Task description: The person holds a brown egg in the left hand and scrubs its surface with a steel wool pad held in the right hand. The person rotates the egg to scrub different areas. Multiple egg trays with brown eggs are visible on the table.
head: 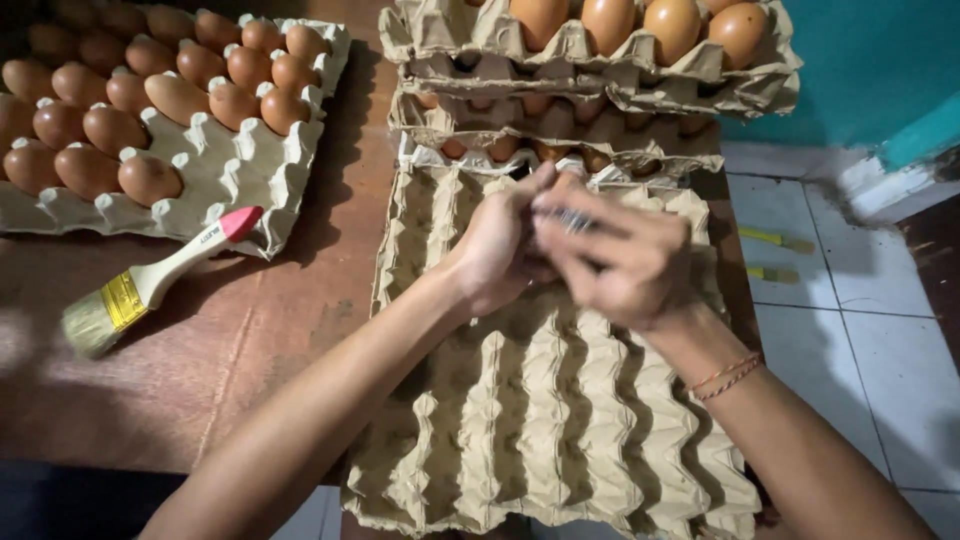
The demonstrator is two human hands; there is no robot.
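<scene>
My two hands meet above an empty cardboard egg tray (540,420) that lies flat on the brown wooden table (250,340). My right hand (625,265), blurred by motion, pinches a small dark object (572,217) in its fingertips; a thin red cord sits on its wrist. My left hand (497,252) is curled, with its fingertips pressed against the same spot. Whether it also grips the object is hidden by blur.
A stack of trays with brown eggs (590,60) stands just behind the empty tray. At the left lies another tray (240,170), partly filled with brown eggs. A paintbrush (150,285) with a white and red handle rests beside it. White floor tiles (850,300) and a teal wall are at the right.
</scene>
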